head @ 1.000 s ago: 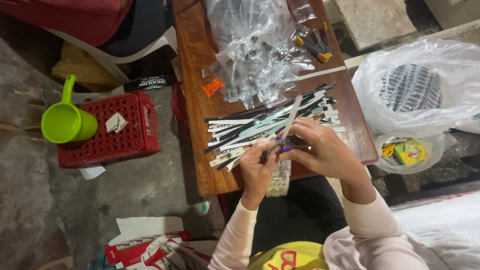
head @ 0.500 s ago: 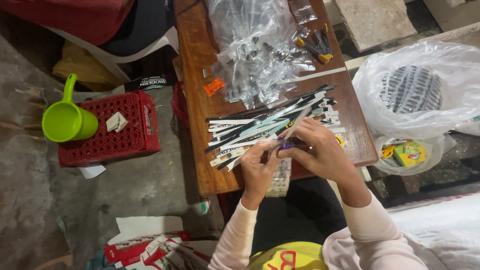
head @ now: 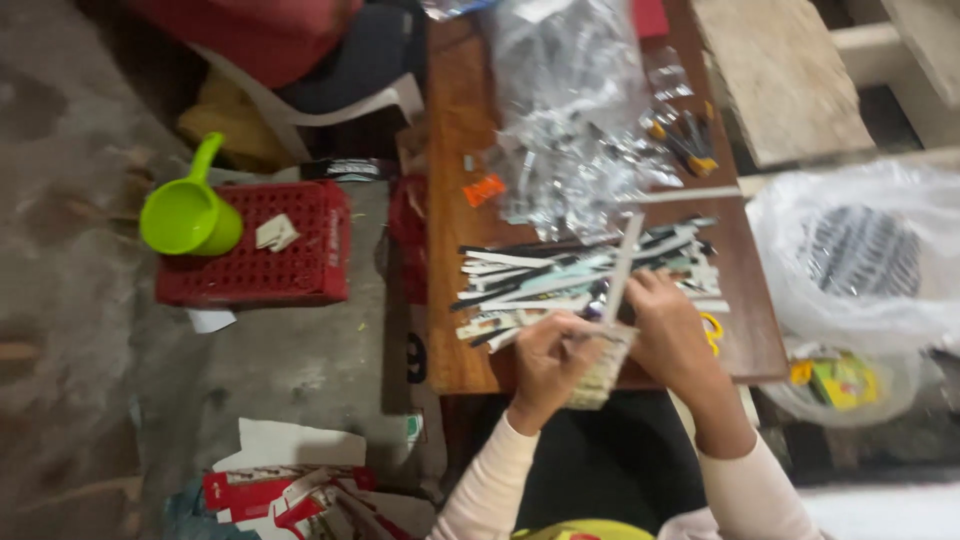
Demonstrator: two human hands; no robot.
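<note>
Paper strip (head: 622, 268) between both hands (head: 610, 345)

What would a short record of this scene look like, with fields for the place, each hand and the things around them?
place: wooden table seen from above
left hand: grips a woven strip piece
right hand: pinches a long pale strip standing up from that piece
on table: pile of paper strips, clear plastic bags
floor left: red crate with green scoop
right side: white plastic bag
</note>
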